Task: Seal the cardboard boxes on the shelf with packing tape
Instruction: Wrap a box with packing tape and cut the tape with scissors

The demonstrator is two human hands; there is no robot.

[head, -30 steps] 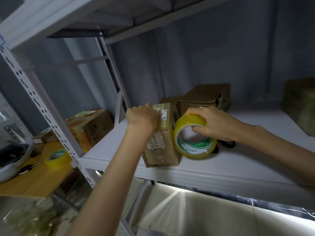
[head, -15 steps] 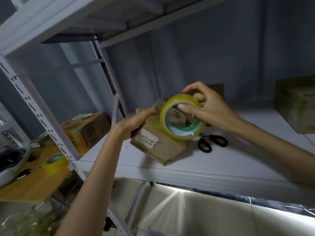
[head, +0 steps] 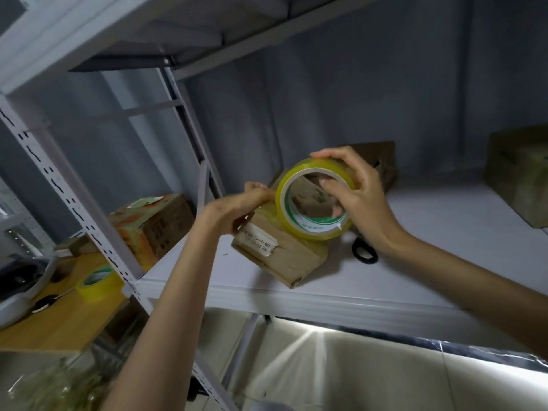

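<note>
Scissors [head: 364,253] behind tilted box [head: 284,256] (half-hidden)

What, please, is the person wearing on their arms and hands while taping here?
Nothing is worn in view: the left hand and right hand are bare, without gloves, rings or a watch. Both forearms are uncovered right to the frame edge, with no sleeve showing.

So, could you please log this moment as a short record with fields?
left hand: holds small cardboard box, tilted on the shelf
right hand: grips yellow tape roll against the box top
scissors: on the shelf, behind the right wrist
spare tape roll: on wooden table, left
</note>
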